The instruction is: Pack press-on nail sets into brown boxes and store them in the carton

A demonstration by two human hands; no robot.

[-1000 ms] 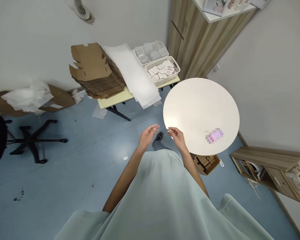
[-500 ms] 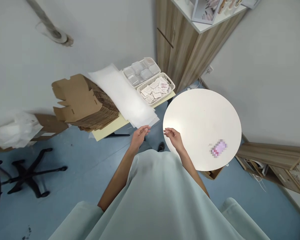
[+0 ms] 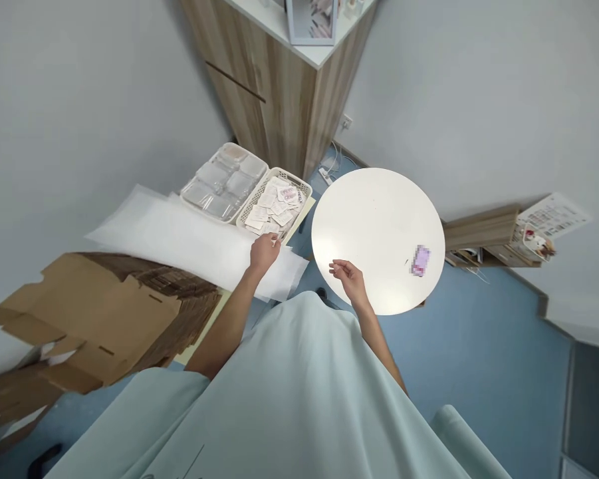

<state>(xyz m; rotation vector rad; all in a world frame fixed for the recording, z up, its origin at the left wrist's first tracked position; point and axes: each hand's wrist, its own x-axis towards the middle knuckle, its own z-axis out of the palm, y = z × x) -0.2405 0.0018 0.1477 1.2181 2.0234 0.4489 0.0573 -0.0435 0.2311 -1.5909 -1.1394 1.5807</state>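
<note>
My left hand [image 3: 265,254] reaches over the white sheets [image 3: 189,239], close to the near edge of a white lattice basket [image 3: 306,189]. Small white cards or packets [image 3: 274,207] lie piled in that basket. The fingers of this hand point down toward the basket and are partly hidden; nothing shows in them. My right hand [image 3: 350,281] hovers over the left edge of the round white table [image 3: 373,226], fingers loosely bent and apart, holding nothing. On the table lies a blurred purple object [image 3: 420,261].
A second tray with clear-lidded boxes [image 3: 224,179] stands beside the basket. Flattened brown cardboard boxes [image 3: 94,306] are stacked at left. A wood-grain cabinet [image 3: 279,86] rises behind, with a power strip [image 3: 325,176] on the floor. A low shelf [image 3: 483,233] is at right.
My view has turned left and come closer to the side table. My left hand has moved up and left toward the card basket; my right hand stays by the round table's edge.
</note>
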